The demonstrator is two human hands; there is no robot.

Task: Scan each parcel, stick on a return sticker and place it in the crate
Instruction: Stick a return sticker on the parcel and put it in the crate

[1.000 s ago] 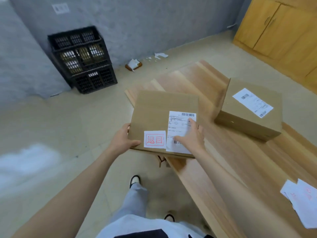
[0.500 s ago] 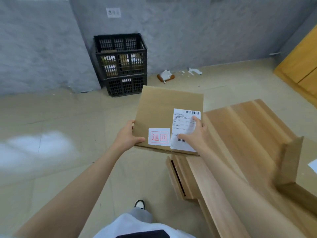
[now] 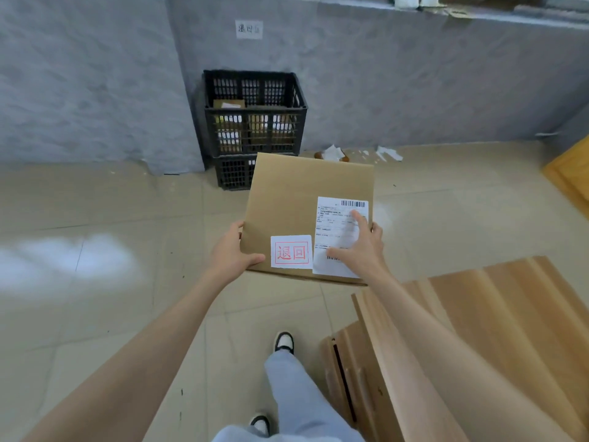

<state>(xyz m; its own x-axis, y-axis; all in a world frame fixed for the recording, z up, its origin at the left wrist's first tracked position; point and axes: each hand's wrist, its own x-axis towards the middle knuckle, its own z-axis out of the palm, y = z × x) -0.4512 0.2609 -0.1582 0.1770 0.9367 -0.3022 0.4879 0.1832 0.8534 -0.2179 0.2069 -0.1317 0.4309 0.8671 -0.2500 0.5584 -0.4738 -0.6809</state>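
Parcel (image 3: 296,193): 1 pc, cardboard, held over floor, off bench (image 3: 494,314) past its far L corner, in front of black crate (image 3: 255,122) at wall. L hand (image 3: 231,253) grips parcel's L edge, thumb on top. R hand (image 3: 360,247) clamps R edge, index finger and thumb on shipping label (image 3: 338,224). Return sticker (image 3: 291,252): on top face by near edge, touching label's L side.

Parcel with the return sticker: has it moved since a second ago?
Yes. The parcel has left the wooden table and moved toward the black crate by the wall.
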